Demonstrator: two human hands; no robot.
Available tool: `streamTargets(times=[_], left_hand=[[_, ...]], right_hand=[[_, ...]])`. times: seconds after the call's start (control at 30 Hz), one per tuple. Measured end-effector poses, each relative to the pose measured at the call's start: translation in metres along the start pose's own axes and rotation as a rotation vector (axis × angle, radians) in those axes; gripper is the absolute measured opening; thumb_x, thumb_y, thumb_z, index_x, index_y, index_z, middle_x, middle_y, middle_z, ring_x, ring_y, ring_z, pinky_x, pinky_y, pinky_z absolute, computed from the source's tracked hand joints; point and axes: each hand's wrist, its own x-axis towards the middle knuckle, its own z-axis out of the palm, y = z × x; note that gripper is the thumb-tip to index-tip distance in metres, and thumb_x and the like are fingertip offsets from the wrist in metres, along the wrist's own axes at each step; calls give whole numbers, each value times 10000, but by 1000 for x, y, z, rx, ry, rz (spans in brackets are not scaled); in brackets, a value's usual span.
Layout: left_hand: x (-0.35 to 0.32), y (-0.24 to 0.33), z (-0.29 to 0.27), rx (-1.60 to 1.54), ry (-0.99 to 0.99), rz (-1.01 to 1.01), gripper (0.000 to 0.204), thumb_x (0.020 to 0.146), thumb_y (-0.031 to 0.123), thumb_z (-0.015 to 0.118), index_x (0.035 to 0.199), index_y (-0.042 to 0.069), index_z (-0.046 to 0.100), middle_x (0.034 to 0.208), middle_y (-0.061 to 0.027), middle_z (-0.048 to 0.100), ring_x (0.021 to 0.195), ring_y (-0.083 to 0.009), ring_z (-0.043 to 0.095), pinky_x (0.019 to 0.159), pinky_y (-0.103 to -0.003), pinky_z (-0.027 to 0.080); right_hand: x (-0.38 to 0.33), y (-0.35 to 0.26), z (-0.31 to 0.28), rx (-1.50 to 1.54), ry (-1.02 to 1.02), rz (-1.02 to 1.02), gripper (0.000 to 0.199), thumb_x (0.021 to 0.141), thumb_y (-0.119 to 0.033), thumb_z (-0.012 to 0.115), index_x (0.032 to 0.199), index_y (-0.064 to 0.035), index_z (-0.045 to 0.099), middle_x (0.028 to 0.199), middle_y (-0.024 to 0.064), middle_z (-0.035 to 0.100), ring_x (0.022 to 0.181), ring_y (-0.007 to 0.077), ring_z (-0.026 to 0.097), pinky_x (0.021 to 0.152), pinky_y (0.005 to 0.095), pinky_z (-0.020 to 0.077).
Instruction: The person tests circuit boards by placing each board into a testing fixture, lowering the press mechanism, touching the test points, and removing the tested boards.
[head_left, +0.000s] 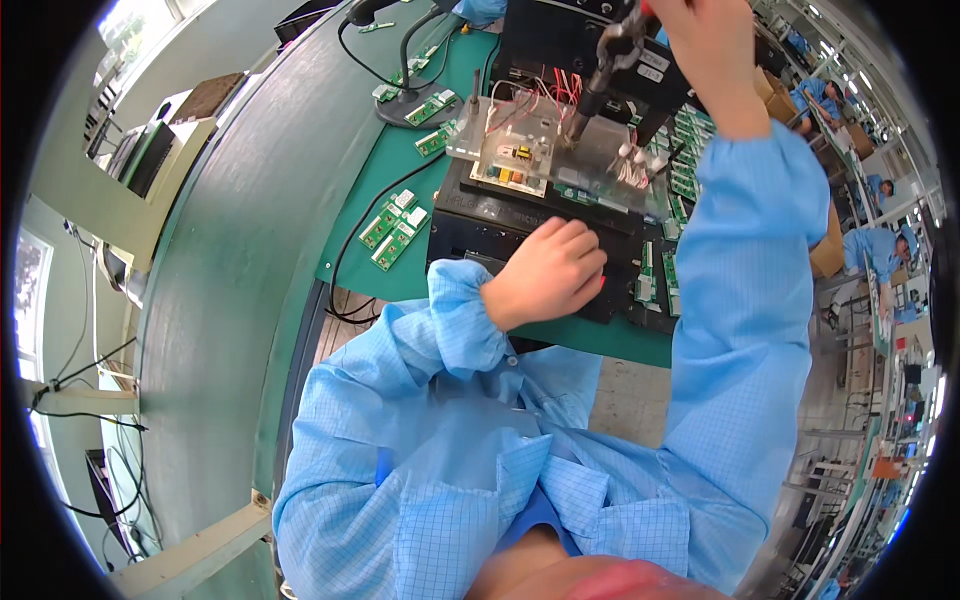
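Observation:
My right hand (710, 55) is raised at the top edge, closed around the upper end of the metal press lever (600, 75); part of its fingers is cut off by the frame. Below the lever sits a clear plastic plate (470, 135) with red and white wires, over a black test fixture (480, 210). A small circuit board with a yellow component (518, 153) shows through or beside the plate. My left hand (555, 270) lies in front of the fixture, fingers curled; whatever it holds, if anything, is hidden.
Green circuit boards (395, 230) lie left of the fixture on the green mat, and several more boards (645, 275) lie to its right. A black cable (335, 250) loops beside the left boards. Behind stands a dark round-based stand (400, 110). Co-workers (875, 250) sit far right.

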Motion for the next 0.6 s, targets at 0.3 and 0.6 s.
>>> streamTargets(times=[0.3, 0.6], left_hand=[[32, -44, 20, 326, 80, -205, 323, 808, 233, 622, 1006, -23, 617, 1069, -187, 570, 1039, -338, 549, 902, -432, 457], [39, -51, 17, 183, 126, -214, 224, 794, 188, 652, 933, 16, 619, 957, -128, 565, 925, -319, 581, 820, -420, 486]], right_hand=[[41, 63, 27, 368, -168, 637, 511, 916, -506, 603, 720, -37, 659, 561, 45, 569, 472, 128, 516, 471, 295, 389], [-63, 32, -20, -38, -18, 289, 344, 947, -380, 615, 902, -56, 722, 575, -4, 544, 523, 74, 504, 505, 264, 384]])
